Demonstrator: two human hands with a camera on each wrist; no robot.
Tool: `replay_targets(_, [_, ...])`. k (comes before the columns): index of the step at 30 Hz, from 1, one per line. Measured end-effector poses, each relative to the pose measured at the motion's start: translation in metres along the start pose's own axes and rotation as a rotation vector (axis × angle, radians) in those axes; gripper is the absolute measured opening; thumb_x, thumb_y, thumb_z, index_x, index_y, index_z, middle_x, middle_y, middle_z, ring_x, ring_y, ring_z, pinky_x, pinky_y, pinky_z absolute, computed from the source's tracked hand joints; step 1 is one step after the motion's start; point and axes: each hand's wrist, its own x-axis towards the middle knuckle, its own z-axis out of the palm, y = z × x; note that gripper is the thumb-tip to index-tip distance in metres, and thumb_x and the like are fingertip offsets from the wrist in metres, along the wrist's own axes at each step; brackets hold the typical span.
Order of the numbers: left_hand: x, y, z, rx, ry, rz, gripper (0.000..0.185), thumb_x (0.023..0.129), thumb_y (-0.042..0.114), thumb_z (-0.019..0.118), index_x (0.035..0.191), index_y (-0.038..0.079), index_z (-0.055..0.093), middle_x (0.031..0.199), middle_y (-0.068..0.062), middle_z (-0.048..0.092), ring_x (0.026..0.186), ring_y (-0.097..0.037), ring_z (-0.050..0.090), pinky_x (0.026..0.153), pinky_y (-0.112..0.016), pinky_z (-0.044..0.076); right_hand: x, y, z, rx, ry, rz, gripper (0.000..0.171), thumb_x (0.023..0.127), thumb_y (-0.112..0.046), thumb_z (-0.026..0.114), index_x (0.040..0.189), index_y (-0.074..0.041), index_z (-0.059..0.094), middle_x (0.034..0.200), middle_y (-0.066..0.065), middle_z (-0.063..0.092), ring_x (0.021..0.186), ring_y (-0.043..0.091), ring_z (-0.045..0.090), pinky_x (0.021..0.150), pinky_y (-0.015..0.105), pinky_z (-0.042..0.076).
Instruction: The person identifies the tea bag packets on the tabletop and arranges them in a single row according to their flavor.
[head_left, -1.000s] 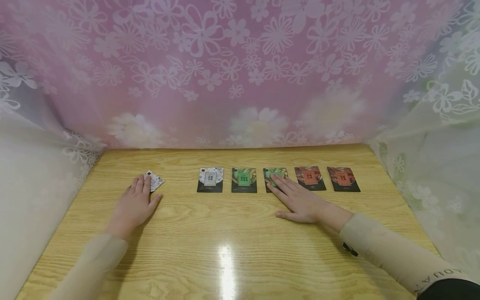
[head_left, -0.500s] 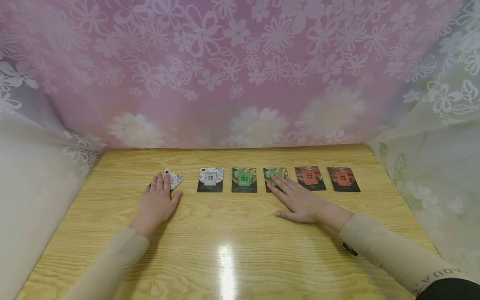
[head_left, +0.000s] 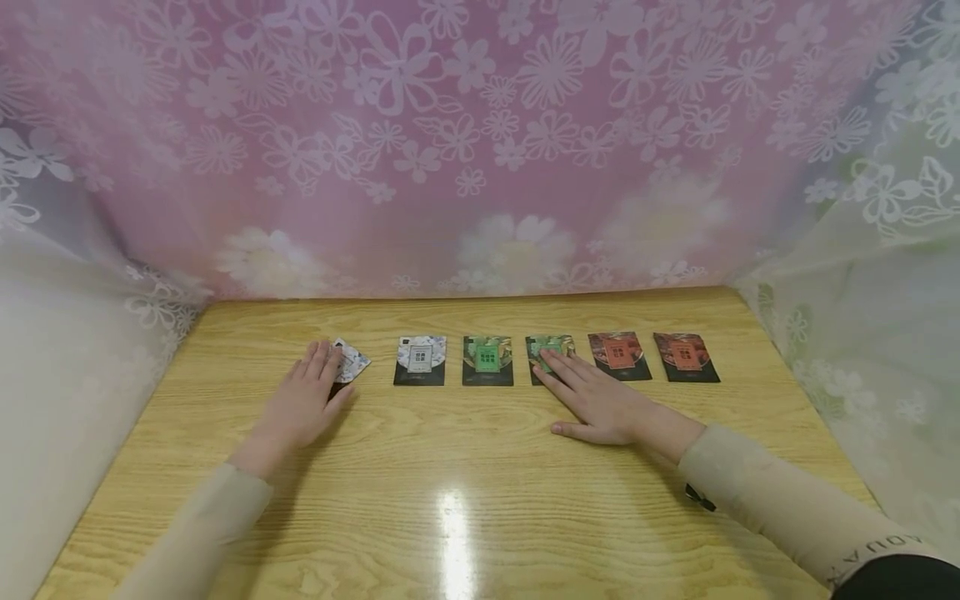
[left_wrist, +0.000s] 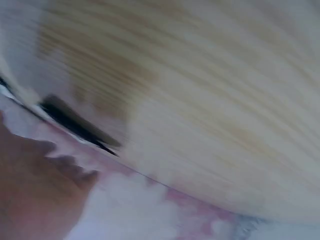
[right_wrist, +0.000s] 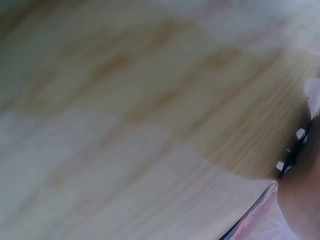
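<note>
In the head view a row of small packets lies across a wooden table (head_left: 465, 483). My left hand (head_left: 303, 404) lies flat with straight fingers on a tilted white packet (head_left: 349, 362) at the left end of the row. My right hand (head_left: 592, 400) rests flat, its fingertips on a green packet (head_left: 548, 347). Between the two hands lie a white packet (head_left: 420, 360) and a green packet (head_left: 487, 360). Both wrist views are blurred; the left wrist view shows wood grain and a dark edge, the right wrist view mostly wood.
Two red packets (head_left: 618, 356) (head_left: 686, 357) lie to the right of my right hand. A pink flowered curtain (head_left: 480, 142) hangs behind the table and white lace drapes both sides. The table's near half shows bare wood with a light glare.
My left hand slid the tilted white packet rightward toward the row, then drew back a little. My right hand stayed still on the green packet.
</note>
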Motion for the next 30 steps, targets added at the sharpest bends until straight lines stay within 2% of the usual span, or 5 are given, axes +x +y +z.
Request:
replay_targets(7, [-0.013,-0.03,-0.003,0.013,0.029,0.245,0.07,0.112,0.033,0.054,0.166,-0.003,0.029,0.174,-0.026,0.023,0.162,-0.046,0.022,0.131,-0.06,0.026,0.0,0.0,0.0,0.011,-0.01,0.008,0.088,0.108,-0.055,0.054,0.171,-0.005,0.018,0.178,0.023,0.011,0.166,0.039,0.015,0.132,0.06,0.025])
replay_targets(12, [-0.018,-0.042,-0.003,0.081,0.017,0.335,0.071,0.111,0.04,0.053,0.168,0.004,0.03,0.176,-0.02,0.025,0.163,-0.041,0.025,0.132,-0.051,0.027,0.0,0.0,0.001,0.008,-0.011,0.008,0.089,0.108,-0.056,0.054,0.171,-0.006,0.017,0.179,0.022,0.01,0.166,0.038,0.014,0.133,0.059,0.025])
replay_targets(18, [-0.017,-0.045,-0.002,0.114,0.003,0.38,0.077,0.109,0.047,0.056,0.168,0.006,0.03,0.176,-0.019,0.025,0.162,-0.041,0.027,0.129,-0.056,0.031,0.001,0.0,0.001,0.004,-0.005,0.002,0.088,0.108,-0.056,0.053,0.171,-0.006,0.017,0.178,0.022,0.01,0.166,0.039,0.014,0.133,0.059,0.025])
replay_targets(23, [-0.014,-0.038,-0.002,0.102,-0.032,0.357,0.084,0.107,0.055,0.055,0.169,0.005,0.027,0.177,-0.019,0.021,0.163,-0.041,0.024,0.13,-0.058,0.03,0.002,0.001,0.003,0.0,0.008,-0.002,0.087,0.108,-0.055,0.052,0.171,-0.005,0.018,0.178,0.023,0.011,0.166,0.039,0.015,0.132,0.06,0.026])
replay_targets(30, [-0.01,-0.024,-0.002,0.067,-0.067,0.335,0.085,0.108,0.053,0.055,0.168,-0.001,0.025,0.177,-0.023,0.019,0.163,-0.042,0.022,0.131,-0.058,0.03,0.001,0.001,0.002,-0.004,0.005,-0.002,0.087,0.108,-0.055,0.053,0.171,-0.005,0.018,0.178,0.023,0.012,0.166,0.04,0.015,0.132,0.06,0.026])
